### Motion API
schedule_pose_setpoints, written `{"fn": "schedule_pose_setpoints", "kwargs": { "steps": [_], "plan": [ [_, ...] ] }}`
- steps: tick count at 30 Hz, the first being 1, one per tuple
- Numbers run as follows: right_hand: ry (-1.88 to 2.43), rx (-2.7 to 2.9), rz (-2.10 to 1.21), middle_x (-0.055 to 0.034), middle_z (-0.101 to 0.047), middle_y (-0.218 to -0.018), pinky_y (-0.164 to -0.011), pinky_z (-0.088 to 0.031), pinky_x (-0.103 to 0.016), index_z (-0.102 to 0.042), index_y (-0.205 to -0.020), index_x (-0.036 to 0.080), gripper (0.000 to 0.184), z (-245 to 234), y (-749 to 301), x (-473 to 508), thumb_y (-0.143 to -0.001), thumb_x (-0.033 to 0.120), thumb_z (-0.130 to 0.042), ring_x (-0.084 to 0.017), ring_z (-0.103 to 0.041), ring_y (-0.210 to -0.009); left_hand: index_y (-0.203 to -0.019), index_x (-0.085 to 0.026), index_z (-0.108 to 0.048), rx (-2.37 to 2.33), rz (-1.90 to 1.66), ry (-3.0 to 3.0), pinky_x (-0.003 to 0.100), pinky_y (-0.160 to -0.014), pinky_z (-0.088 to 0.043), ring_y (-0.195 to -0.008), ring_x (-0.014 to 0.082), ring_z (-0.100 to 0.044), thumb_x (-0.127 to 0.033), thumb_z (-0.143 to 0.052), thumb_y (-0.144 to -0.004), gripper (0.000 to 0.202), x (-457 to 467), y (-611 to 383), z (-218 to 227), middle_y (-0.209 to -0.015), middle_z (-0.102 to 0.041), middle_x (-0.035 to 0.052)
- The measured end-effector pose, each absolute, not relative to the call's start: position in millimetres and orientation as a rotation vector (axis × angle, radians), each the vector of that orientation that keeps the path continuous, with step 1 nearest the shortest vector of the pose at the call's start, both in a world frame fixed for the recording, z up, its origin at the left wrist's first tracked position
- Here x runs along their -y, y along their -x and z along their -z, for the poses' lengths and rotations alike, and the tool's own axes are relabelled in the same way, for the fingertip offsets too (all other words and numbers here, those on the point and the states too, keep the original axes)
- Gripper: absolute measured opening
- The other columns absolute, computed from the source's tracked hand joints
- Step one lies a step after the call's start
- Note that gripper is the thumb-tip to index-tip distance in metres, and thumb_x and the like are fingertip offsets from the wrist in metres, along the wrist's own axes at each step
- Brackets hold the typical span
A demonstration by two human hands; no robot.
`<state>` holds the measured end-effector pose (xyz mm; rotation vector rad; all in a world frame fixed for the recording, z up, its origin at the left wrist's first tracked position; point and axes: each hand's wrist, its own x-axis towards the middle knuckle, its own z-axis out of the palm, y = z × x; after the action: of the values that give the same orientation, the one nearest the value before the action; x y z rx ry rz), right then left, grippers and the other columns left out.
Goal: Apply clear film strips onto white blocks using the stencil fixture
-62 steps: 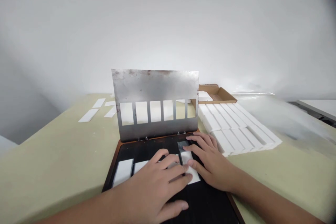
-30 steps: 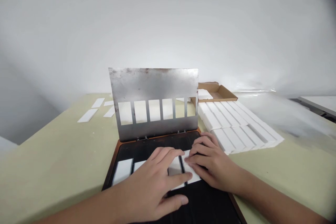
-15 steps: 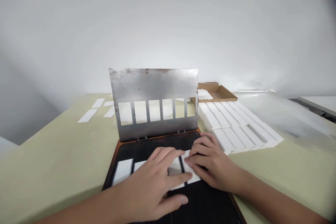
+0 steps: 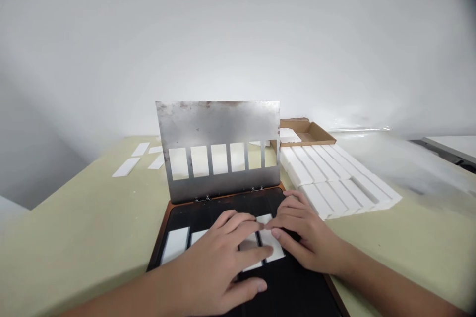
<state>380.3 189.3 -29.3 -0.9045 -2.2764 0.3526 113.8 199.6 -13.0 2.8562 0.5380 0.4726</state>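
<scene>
My left hand lies with fingers spread across white rectangular pieces in a black tray. Its index and middle fingertips rest at the rightmost white piece. On that same piece's upper right, my right hand touches with bent fingers, thumb apart; nothing is seen lifted. Another white piece sits at the tray's left, and those in between are partly hidden by my left hand. Hinged to the tray's back edge, a metal plate with a row of rectangular cutouts stands upright.
Stacked white blocks stand right of the tray. Behind them is an open cardboard box with some white pieces inside. Several loose white strips lie on the yellow-green table at the left. Clear plastic sheeting covers the right side.
My right thumb and fingers have shifted slightly over the rightmost piece, the thumb now farther up. My left hand stays almost in place. The view has tipped a little.
</scene>
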Motion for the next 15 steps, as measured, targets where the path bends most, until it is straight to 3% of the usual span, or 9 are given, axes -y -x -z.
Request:
{"fn": "schedule_pose_setpoints", "kwargs": {
  "steps": [3, 6, 8, 12, 15],
  "plan": [
    [0.914, 2.210, -0.358, -0.0010, -0.073, -0.092, -0.115, -0.032, -0.050, -0.072, -0.117, 0.025, 0.019, 33.9, -382.6, -191.6, -0.106, 0.021, -0.058, -0.018, -0.064, -0.092, -0.138, -0.028, -0.066, -0.548, -0.441, -2.851, 0.054, -0.104, -0.043, -0.118, 0.0344, -0.059, -0.041, -0.068, -0.100, 0.040, -199.6, -114.3, 12.0, -0.126, -0.066, 0.0106],
    [0.872, 2.184, -0.420, 0.0034, -0.072, -0.081, -0.116, -0.032, -0.050, -0.072, -0.109, 0.025, 0.019, 35.0, -384.5, -191.8, -0.107, 0.019, -0.054, -0.015, -0.062, -0.078, -0.138, -0.026, -0.066, -0.553, -0.452, -2.847, 0.053, -0.101, -0.045, -0.116, 0.0339, -0.060, -0.040, -0.069, -0.099, 0.042, -199.0, -114.3, 12.9, -0.122, -0.065, 0.0119],
    [0.841, 2.169, -0.429, 0.0040, -0.073, -0.081, -0.114, -0.034, -0.050, -0.071, -0.109, 0.025, 0.021, 35.1, -384.9, -191.5, -0.107, 0.018, -0.052, -0.015, -0.061, -0.075, -0.139, -0.025, -0.065, -0.544, -0.470, -2.851, 0.053, -0.103, -0.046, -0.123, 0.0360, -0.058, -0.039, -0.071, -0.098, 0.044, -198.8, -114.2, 13.5, -0.130, -0.064, 0.0141],
    [0.875, 2.146, -0.389, -0.0021, -0.077, -0.098, -0.110, -0.040, -0.049, -0.069, -0.125, 0.025, 0.025, 37.2, -385.0, -192.5, -0.107, 0.021, -0.052, -0.020, -0.064, -0.094, -0.139, -0.026, -0.065, -0.529, -0.439, -2.876, 0.057, -0.112, -0.041, -0.139, 0.0395, -0.051, -0.040, -0.071, -0.098, 0.044, -200.1, -114.1, 12.2, -0.153, -0.056, 0.0145],
    [0.894, 2.134, -0.390, -0.0011, -0.077, -0.092, -0.113, -0.039, -0.051, -0.069, -0.128, 0.026, 0.027, 38.6, -385.6, -193.5, -0.109, 0.022, -0.049, -0.019, -0.065, -0.089, -0.139, -0.027, -0.065, -0.521, -0.414, -2.860, 0.055, -0.113, -0.041, -0.135, 0.0367, -0.055, -0.042, -0.068, -0.100, 0.041, -200.9, -114.4, 10.5, -0.147, -0.062, 0.0116]
  ]
}}
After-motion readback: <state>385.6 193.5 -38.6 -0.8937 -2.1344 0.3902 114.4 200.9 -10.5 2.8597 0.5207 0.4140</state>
